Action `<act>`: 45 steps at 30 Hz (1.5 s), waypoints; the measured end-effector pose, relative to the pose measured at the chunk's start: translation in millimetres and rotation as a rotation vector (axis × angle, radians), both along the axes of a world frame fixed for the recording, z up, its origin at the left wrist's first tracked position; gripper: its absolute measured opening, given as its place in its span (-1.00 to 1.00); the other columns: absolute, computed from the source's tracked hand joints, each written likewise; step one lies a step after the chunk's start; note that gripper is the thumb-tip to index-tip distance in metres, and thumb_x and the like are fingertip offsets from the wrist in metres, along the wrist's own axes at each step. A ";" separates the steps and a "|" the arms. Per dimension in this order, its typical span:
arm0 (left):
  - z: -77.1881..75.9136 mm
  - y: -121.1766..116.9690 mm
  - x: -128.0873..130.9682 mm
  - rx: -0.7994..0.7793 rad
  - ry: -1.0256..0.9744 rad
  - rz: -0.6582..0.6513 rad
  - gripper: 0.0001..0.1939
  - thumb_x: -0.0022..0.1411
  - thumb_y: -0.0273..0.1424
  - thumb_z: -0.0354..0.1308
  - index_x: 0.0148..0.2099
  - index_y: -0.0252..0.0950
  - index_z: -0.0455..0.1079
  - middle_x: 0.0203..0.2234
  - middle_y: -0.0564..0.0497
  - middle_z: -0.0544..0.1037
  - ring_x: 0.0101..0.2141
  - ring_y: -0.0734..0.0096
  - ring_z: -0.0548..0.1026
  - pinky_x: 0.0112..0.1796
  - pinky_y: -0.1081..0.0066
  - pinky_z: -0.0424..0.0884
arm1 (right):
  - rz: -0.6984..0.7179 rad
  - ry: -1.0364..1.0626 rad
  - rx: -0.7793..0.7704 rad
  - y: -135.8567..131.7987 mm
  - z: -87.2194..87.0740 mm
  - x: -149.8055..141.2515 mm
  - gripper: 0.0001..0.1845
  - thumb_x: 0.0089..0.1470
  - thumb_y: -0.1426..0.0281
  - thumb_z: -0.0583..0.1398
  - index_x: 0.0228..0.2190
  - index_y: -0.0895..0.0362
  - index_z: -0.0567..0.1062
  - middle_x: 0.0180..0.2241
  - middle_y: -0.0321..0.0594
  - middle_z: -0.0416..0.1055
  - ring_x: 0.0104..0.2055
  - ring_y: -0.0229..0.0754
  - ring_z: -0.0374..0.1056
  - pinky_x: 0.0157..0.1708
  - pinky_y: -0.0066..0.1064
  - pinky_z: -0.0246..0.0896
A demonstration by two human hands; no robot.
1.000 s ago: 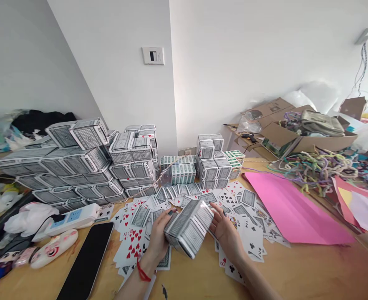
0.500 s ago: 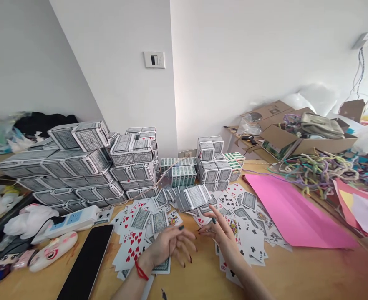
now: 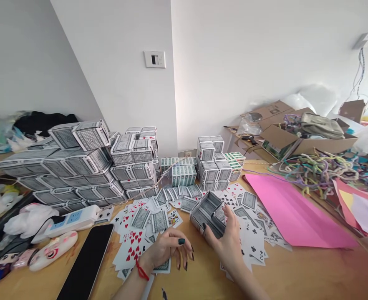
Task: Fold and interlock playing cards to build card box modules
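An open box folded from playing cards [image 3: 206,208] is tilted near the middle of the table, its grey-patterned hollow inside facing me. My right hand [image 3: 226,235] grips the near right side of this box, thumb in front and fingers at its far side. To the left, my left hand [image 3: 173,249] is held over the table with loosely bent, parted fingers and nothing in it. Loose playing cards [image 3: 133,246] lie face up beside my left hand, and more cards [image 3: 253,241] spread out to the right of my right hand.
Stacked card boxes [image 3: 77,162] rise at the back left, with a smaller stack [image 3: 213,166] at back centre. A black phone [image 3: 86,262] and a power strip [image 3: 74,221] lie left. Pink paper [image 3: 292,212] and tangled yarn [image 3: 324,171] are on the right.
The card box has turned so that its hollow inside shows, and it has come nearer. My right hand has moved onto it. My left hand has barely moved.
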State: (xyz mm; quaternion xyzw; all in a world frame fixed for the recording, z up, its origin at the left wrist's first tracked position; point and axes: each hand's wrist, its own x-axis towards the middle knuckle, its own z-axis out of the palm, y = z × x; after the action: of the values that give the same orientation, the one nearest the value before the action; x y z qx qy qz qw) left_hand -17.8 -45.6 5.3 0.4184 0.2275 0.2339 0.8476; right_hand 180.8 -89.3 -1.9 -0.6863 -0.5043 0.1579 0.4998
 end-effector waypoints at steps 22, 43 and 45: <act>-4.7 24.2 5.4 0.332 0.068 0.742 -0.63 0.16 -0.24 0.00 -0.07 -0.31 0.43 -0.15 -0.12 0.51 -0.05 0.18 0.38 0.01 0.23 0.20 | 0.369 0.556 -0.157 5.6 2.4 4.7 -0.57 0.01 0.11 0.12 -0.11 0.03 0.44 -0.07 -0.16 0.42 0.04 0.01 0.25 0.06 -0.12 0.07; 10.7 17.5 -3.3 0.459 0.310 0.371 -0.79 0.11 -0.36 0.07 -0.25 -0.29 0.49 -0.32 -0.08 0.54 -0.24 0.21 0.44 -0.18 0.36 0.28 | 0.472 -0.415 -0.396 9.1 36.9 -17.1 -0.66 -0.21 0.46 0.24 -0.27 0.05 0.49 -0.21 -0.11 0.45 -0.24 0.03 0.39 -0.32 -0.28 0.22; 8.9 17.2 -2.0 0.473 0.312 0.391 -0.78 0.12 -0.35 0.07 -0.25 -0.29 0.49 -0.33 -0.07 0.54 -0.26 0.23 0.44 -0.20 0.37 0.28 | 0.462 -0.491 -0.442 13.4 39.6 -22.9 -0.71 -0.18 0.47 0.21 -0.30 0.07 0.49 -0.22 -0.08 0.46 -0.26 0.03 0.40 -0.35 -0.29 0.21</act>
State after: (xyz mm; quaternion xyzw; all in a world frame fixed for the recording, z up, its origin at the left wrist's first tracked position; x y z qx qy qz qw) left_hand -19.8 -28.5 14.2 0.5827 0.3699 0.3715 0.6210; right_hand 157.9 -75.9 37.7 -0.6631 -0.7037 0.2021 0.1559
